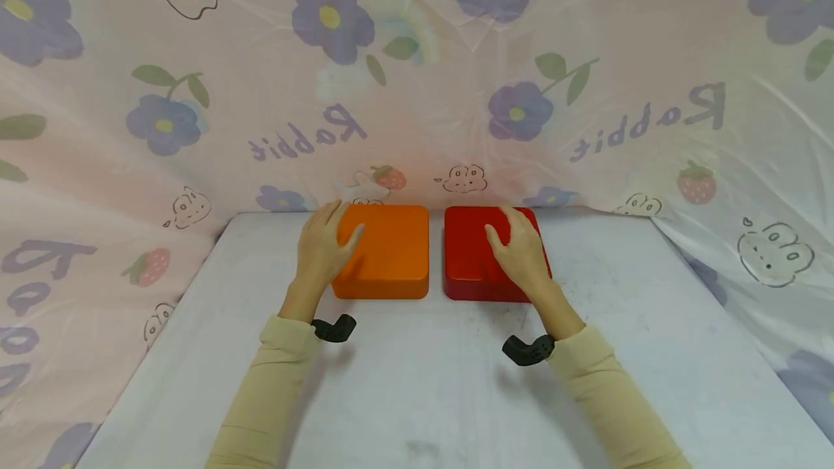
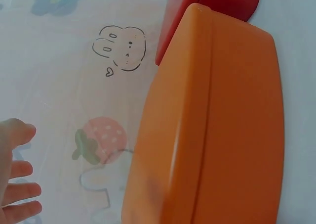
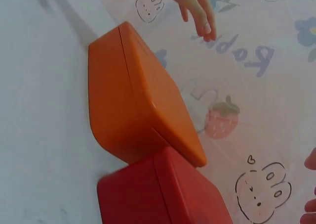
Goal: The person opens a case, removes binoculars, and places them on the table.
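An orange rounded square box (image 1: 394, 244) with a seam near its top stands on the white table, left of a matching red box (image 1: 465, 248). A narrow gap separates the two. My left hand (image 1: 319, 244) hovers over the orange box's left side, fingers loosely extended and thumb spread. In the left wrist view its fingers (image 2: 22, 190) are apart from the orange box. Over the red box's right part is my right hand (image 1: 523, 252), thumb and fingers apart, holding nothing. Only fingertips (image 3: 310, 205) of it show in the right wrist view.
A pale cloth curtain (image 1: 430, 93) printed with flowers, rabbits and strawberries hangs right behind the boxes and along both sides. The white tabletop (image 1: 417, 375) spreads in front. Each wrist carries a black curved device, one of them the left camera mount (image 1: 335, 328).
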Demonstrator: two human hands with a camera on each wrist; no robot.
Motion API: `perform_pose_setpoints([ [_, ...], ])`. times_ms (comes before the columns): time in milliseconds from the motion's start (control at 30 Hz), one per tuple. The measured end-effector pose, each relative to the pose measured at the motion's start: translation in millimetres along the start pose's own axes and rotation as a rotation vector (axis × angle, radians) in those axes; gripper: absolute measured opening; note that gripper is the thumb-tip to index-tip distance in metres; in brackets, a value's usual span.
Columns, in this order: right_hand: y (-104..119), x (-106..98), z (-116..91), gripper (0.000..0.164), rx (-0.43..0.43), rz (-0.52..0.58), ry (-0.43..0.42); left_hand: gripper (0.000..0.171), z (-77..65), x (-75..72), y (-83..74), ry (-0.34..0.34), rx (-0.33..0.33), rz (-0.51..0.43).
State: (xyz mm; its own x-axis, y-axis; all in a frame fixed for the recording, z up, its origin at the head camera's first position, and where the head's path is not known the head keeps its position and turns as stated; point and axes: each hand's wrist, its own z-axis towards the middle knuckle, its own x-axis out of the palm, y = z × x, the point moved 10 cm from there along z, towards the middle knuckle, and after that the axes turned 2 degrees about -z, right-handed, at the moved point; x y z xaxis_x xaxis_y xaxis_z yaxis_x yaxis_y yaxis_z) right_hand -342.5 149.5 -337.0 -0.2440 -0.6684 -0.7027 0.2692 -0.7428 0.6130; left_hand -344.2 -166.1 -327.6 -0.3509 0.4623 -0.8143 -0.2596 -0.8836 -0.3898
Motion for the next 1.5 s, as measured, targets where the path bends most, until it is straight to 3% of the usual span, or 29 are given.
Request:
perform_pose_setpoints([
  [100, 3, 5, -4, 0.053, 0.004, 0.041, -0.004, 0.056, -5.4, -1.2, 3.9, -0.025, -0.008, -0.045],
  [300, 13, 17, -10, 0.054, 0.0, 0.102, -0.004, 0.056, -16.3, -3.3, 17.7, -0.028, -0.085, -0.178],
  [500, 22, 34, -16, 0.054, -0.003, 0.156, 0.022, 0.055, -27.2, 3.3, 35.6, 0.001, -0.158, -0.223],
  [767, 31, 62, -22, 0.052, 0.012, 0.243, 0.045, 0.052, -36.5, 6.9, 47.8, -0.016, -0.175, -0.35],
  [967, 39, 86, -26, 0.051, 0.041, 0.294, 0.074, 0.052, -43.8, 13.5, 61.1, -0.001, -0.233, -0.439],
  [1267, 50, 116, -30, 0.052, 0.079, 0.406, 0.093, 0.05, -46.6, 20.9, 74.8, -0.033, -0.247, -0.479],
  [1500, 46, 122, -31, 0.055, 0.137, 0.412, 0.085, 0.05, -46.3, 29.3, 79.2, -0.006, -0.275, -0.506],
])
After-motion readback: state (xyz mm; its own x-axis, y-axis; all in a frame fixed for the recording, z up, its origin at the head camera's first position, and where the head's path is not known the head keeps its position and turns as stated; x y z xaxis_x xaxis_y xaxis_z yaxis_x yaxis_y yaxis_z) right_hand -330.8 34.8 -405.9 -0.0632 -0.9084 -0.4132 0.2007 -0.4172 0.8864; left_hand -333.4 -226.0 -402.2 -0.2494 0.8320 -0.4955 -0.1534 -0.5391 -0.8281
